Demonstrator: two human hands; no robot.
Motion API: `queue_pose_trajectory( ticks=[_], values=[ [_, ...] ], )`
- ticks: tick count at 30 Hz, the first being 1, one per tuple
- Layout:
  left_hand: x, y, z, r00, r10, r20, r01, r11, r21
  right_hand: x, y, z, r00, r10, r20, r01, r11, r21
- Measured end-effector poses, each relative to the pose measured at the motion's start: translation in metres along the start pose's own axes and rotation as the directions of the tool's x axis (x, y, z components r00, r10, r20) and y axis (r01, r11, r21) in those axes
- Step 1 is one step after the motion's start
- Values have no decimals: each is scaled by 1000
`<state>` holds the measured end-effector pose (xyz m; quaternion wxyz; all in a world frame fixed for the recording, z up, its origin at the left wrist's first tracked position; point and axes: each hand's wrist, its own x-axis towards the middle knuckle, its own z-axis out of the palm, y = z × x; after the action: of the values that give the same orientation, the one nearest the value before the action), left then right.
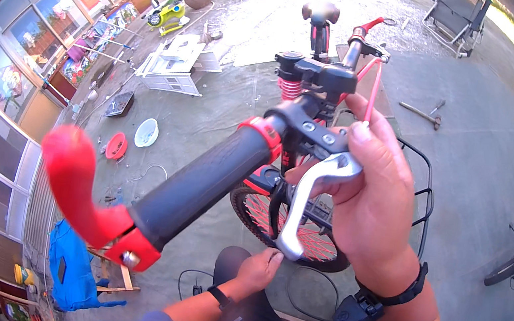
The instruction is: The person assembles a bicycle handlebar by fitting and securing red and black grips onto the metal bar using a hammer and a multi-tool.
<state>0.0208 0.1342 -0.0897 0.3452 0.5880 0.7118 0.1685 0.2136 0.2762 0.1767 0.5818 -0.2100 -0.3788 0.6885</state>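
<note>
A bicycle handlebar (pixel 350 58) crosses the view. Its near end has a black rubber grip (pixel 202 185) with red clamps and a curved red bar end (pixel 75 182). The silver brake lever (pixel 304 201) hangs from a black bracket beside the grip. My right hand (pixel 376 193) is around the lever's pivot end, with thumb and forefinger pinched on the red brake cable (pixel 373 95) where it meets the lever. Below the lever's tip, my left hand (pixel 258 269) is closed over my knee; whatever its fingers hold, if anything, is hidden.
Under the handlebar are the wheel (pixel 322 255) with red spokes and a black rack (pixel 431 188). A hammer (pixel 428 117) lies on the floor to the right. Left are a white basin (pixel 147 133), a red bowl (pixel 116 146) and a blue cloth (pixel 72 269). A folding chair (pixel 455 20) stands behind.
</note>
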Motion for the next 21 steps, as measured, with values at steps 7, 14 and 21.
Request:
queue_pose_trajectory(
  ticks=[7,14,21],
  values=[
    [-14,1,0,996,43,-81,-56,985,-165,3,5,-5,996,-87,-6,87,996,-9],
    [-13,61,-116,702,364,-613,-619,736,-272,1,-21,-45,885,-456,95,321,448,-834],
    [-45,175,-225,173,725,-666,-811,489,321,-16,-65,10,493,-238,837,796,-266,-544]
  ],
)
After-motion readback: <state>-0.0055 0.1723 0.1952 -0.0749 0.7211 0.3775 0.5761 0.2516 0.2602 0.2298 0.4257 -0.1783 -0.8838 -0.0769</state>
